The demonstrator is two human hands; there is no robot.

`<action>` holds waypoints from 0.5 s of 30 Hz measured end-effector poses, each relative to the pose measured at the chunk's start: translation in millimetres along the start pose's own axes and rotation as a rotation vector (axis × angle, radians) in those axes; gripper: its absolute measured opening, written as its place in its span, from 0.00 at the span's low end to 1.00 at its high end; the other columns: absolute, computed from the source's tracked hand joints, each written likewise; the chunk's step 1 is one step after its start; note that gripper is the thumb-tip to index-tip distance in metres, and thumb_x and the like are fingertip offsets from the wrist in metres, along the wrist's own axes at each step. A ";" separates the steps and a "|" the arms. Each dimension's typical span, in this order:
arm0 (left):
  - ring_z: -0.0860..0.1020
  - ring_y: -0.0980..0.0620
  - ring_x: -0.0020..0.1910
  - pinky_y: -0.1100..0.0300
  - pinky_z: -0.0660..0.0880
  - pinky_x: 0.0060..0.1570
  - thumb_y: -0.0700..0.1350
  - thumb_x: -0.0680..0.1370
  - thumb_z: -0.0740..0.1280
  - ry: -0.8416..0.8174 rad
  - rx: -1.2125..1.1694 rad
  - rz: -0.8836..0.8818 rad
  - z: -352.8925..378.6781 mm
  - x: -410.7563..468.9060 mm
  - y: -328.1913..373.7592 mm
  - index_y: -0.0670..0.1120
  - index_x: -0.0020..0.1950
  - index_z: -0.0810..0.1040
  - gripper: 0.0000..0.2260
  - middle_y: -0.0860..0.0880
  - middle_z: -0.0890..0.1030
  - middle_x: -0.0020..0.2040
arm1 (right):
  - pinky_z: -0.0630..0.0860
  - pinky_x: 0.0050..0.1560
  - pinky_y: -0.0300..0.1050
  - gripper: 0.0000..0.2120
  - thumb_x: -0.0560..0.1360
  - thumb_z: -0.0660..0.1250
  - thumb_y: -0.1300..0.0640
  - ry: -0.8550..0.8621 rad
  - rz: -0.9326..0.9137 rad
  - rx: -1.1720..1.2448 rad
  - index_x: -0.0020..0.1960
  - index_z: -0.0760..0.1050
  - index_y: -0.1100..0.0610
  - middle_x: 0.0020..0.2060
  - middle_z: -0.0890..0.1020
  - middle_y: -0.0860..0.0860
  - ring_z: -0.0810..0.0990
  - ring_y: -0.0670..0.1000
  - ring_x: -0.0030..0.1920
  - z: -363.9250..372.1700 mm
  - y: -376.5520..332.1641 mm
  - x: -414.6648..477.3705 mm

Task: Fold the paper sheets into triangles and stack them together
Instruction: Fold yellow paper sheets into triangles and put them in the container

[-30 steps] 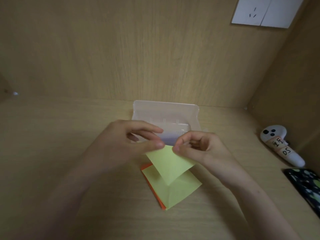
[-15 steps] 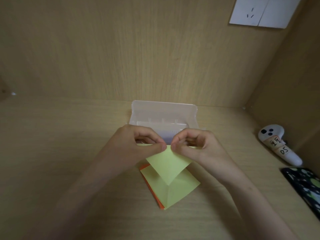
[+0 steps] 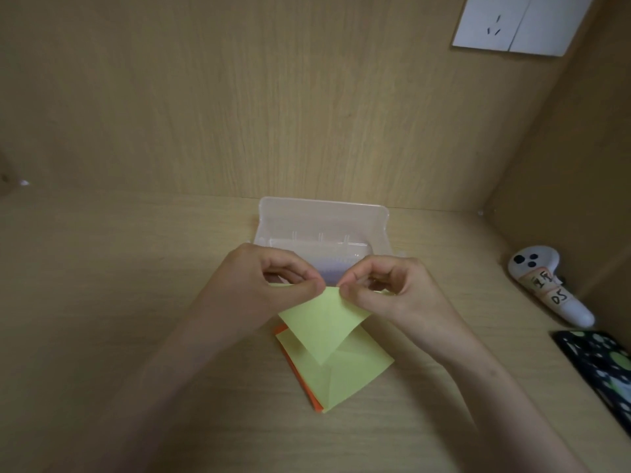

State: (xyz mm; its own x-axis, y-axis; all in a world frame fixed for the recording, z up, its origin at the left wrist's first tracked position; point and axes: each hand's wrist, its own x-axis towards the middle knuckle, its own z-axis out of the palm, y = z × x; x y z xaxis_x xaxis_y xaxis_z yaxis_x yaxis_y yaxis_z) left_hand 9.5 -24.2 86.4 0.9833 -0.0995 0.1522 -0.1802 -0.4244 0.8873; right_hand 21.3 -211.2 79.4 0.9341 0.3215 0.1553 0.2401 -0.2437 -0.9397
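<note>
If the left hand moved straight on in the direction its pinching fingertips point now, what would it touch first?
Most likely the right hand. The left hand pinches the yellow sheet with its fingertips aimed sideways at the right hand's fingertips, only a small gap apart, as far as this view shows.

Handwritten markings found on white plastic handheld controller (image 3: 549, 288) lying at right of wooden surface, on two pale tape strips across its grip. Lower tape strip (image 3: 559, 297) read as "05", first character possibly "D" or "O". Upper tape strip (image 3: 543, 280) marked in dark pen, characters not legible. No other readable text.
</note>
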 end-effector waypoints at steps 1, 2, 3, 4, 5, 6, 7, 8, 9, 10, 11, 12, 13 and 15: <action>0.78 0.65 0.33 0.73 0.71 0.36 0.42 0.68 0.74 0.003 -0.001 -0.003 -1.4 -0.2 0.1 0.50 0.35 0.84 0.03 0.55 0.84 0.34 | 0.70 0.37 0.34 0.07 0.70 0.70 0.67 0.003 0.008 -0.006 0.36 0.80 0.57 0.31 0.79 0.49 0.75 0.43 0.33 -2.1 1.2 0.0; 0.78 0.66 0.33 0.74 0.71 0.36 0.42 0.69 0.74 0.016 -0.002 -0.006 -3.0 -0.4 -0.4 0.49 0.35 0.84 0.04 0.56 0.84 0.33 | 0.69 0.37 0.34 0.07 0.70 0.71 0.66 0.008 0.019 -0.009 0.36 0.81 0.56 0.31 0.79 0.49 0.74 0.43 0.34 -4.3 2.4 -0.4; 0.78 0.66 0.33 0.76 0.70 0.36 0.42 0.69 0.74 0.034 0.000 -0.012 -4.7 -0.5 -0.9 0.49 0.35 0.84 0.04 0.57 0.84 0.33 | 0.69 0.38 0.36 0.06 0.69 0.72 0.64 0.015 0.035 -0.003 0.35 0.81 0.55 0.31 0.79 0.49 0.74 0.44 0.34 -6.9 4.0 -0.7; 0.78 0.67 0.33 0.77 0.70 0.36 0.42 0.69 0.74 0.051 0.005 -0.018 -6.5 -0.6 -1.2 0.50 0.34 0.84 0.04 0.58 0.83 0.33 | 0.70 0.39 0.38 0.05 0.68 0.72 0.63 0.024 0.052 0.008 0.35 0.81 0.56 0.31 0.79 0.50 0.75 0.46 0.35 -9.8 5.6 -1.3; 0.78 0.67 0.33 0.77 0.70 0.36 0.43 0.69 0.74 0.061 0.011 -0.025 -7.9 -0.9 -1.3 0.50 0.34 0.84 0.04 0.59 0.83 0.33 | 0.71 0.41 0.40 0.04 0.68 0.72 0.63 0.035 0.066 0.022 0.36 0.81 0.56 0.31 0.80 0.50 0.75 0.48 0.36 -13.4 7.2 -2.1; 0.78 0.67 0.33 0.77 0.70 0.36 0.43 0.69 0.74 0.063 0.012 -0.032 -9.2 -1.2 -1.8 0.50 0.34 0.84 0.04 0.59 0.83 0.33 | 0.71 0.42 0.42 0.04 0.69 0.72 0.64 0.046 0.077 0.029 0.36 0.81 0.57 0.31 0.80 0.51 0.76 0.49 0.36 -17.4 8.4 -3.0; 0.78 0.67 0.33 0.77 0.70 0.36 0.42 0.69 0.74 0.064 0.006 -0.043 -10.5 -1.5 -2.1 0.50 0.34 0.84 0.04 0.59 0.83 0.33 | 0.72 0.43 0.42 0.05 0.70 0.71 0.66 0.061 0.085 0.030 0.37 0.81 0.59 0.32 0.81 0.52 0.76 0.49 0.37 -21.6 9.3 -3.7; 0.78 0.66 0.32 0.77 0.70 0.36 0.42 0.69 0.74 0.070 -0.007 -0.054 -11.8 -1.4 -3.7 0.50 0.34 0.84 0.04 0.58 0.83 0.32 | 0.73 0.43 0.41 0.05 0.71 0.70 0.67 0.079 0.087 0.030 0.37 0.81 0.60 0.32 0.81 0.53 0.76 0.49 0.36 -25.1 9.5 -4.3; 0.78 0.65 0.33 0.76 0.70 0.36 0.42 0.69 0.74 0.084 -0.024 -0.064 -13.1 -1.5 -5.1 0.49 0.34 0.84 0.04 0.56 0.84 0.33 | 0.73 0.42 0.39 0.06 0.71 0.69 0.67 0.105 0.087 0.035 0.37 0.80 0.60 0.31 0.80 0.53 0.76 0.48 0.35 -27.8 9.7 -4.8; 0.78 0.64 0.33 0.74 0.70 0.36 0.42 0.69 0.74 0.104 -0.044 -0.073 -13.8 -1.3 -6.6 0.49 0.35 0.84 0.03 0.54 0.84 0.34 | 0.73 0.40 0.37 0.06 0.71 0.69 0.67 0.140 0.085 0.057 0.37 0.80 0.61 0.30 0.80 0.53 0.75 0.47 0.33 -30.1 9.8 -4.9; 0.78 0.63 0.34 0.73 0.70 0.37 0.43 0.69 0.73 0.129 -0.074 -0.082 -13.9 -1.1 -7.5 0.48 0.36 0.84 0.03 0.52 0.84 0.35 | 0.73 0.37 0.37 0.05 0.72 0.69 0.65 0.180 0.084 0.095 0.37 0.79 0.61 0.30 0.80 0.53 0.75 0.47 0.31 -31.6 9.4 -5.3; 0.78 0.63 0.34 0.73 0.70 0.36 0.43 0.69 0.73 0.162 -0.114 -0.088 -13.1 -0.9 -8.2 0.48 0.36 0.84 0.02 0.52 0.84 0.34 | 0.73 0.35 0.38 0.04 0.71 0.70 0.62 0.212 0.083 0.140 0.38 0.79 0.62 0.31 0.80 0.53 0.75 0.47 0.31 -31.6 8.3 -6.0; 0.77 0.64 0.33 0.75 0.70 0.35 0.43 0.69 0.73 0.200 -0.161 -0.095 -10.9 -1.0 -8.1 0.48 0.36 0.84 0.02 0.53 0.84 0.34 | 0.74 0.34 0.39 0.08 0.70 0.70 0.57 0.225 0.089 0.176 0.39 0.79 0.63 0.32 0.81 0.54 0.75 0.48 0.32 -29.3 6.6 -6.8; 0.77 0.65 0.31 0.77 0.69 0.32 0.41 0.70 0.73 0.270 -0.238 -0.101 -2.8 -1.7 -6.0 0.48 0.36 0.83 0.03 0.55 0.83 0.32 | 0.75 0.33 0.42 0.14 0.68 0.71 0.52 0.190 0.122 0.212 0.43 0.80 0.63 0.35 0.83 0.54 0.76 0.49 0.33 -18.1 2.5 -8.6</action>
State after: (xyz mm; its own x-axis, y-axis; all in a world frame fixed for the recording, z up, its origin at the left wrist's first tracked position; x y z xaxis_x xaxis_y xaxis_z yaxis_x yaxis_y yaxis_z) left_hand 9.0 -19.0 82.0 0.9725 0.1864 0.1395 -0.1024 -0.1954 0.9754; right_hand 18.7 -231.2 81.2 0.9901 0.1201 0.0728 0.0812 -0.0669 -0.9944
